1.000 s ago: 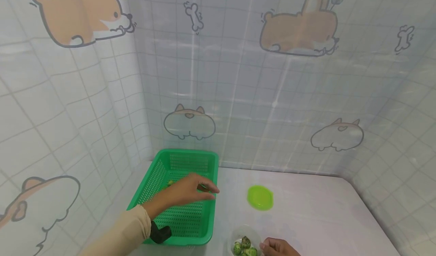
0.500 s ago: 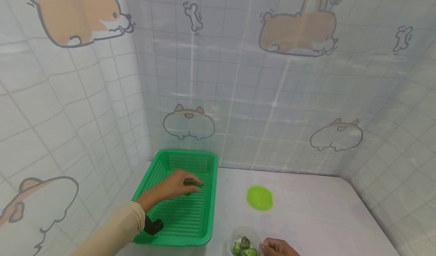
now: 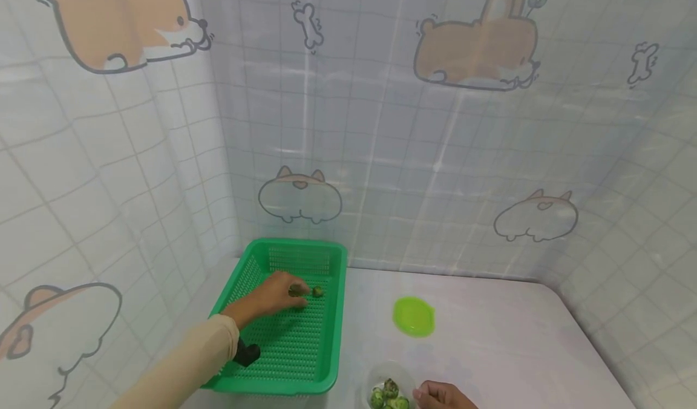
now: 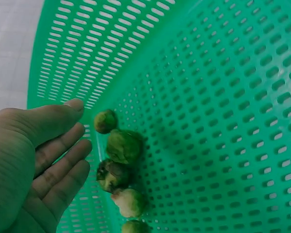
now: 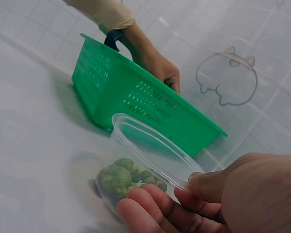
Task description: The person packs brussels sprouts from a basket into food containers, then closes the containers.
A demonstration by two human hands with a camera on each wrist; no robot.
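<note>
My left hand [image 3: 278, 292] reaches down into the green basket [image 3: 296, 388], thumb and fingers apart with nothing between them. A Brussels sprout [image 3: 317, 291] shows just past its fingertips. In the left wrist view, several Brussels sprouts [image 4: 124, 146] lie in a row along the basket's side, right beside the fingers. At the bottom of the head view, my right hand [image 3: 443, 395] pinches the rim of a clear plastic tub [image 5: 150, 158] between thumb and fingers. Several Brussels sprouts [image 5: 117, 178] sit inside this tub.
A lime-green lid [image 3: 414, 316] lies on the white table [image 3: 490, 336], right of the basket and beyond the tub. Behind stands a tiled-pattern curtain [image 3: 381, 185] with cartoon dogs. A black wrist mount [image 3: 247, 353] hangs under the left sleeve, over the basket.
My left hand has moved left from the basket's right rim and lower over its sprouts. A sprout near its fingertips has come into view. The right hand stays at the tub.
</note>
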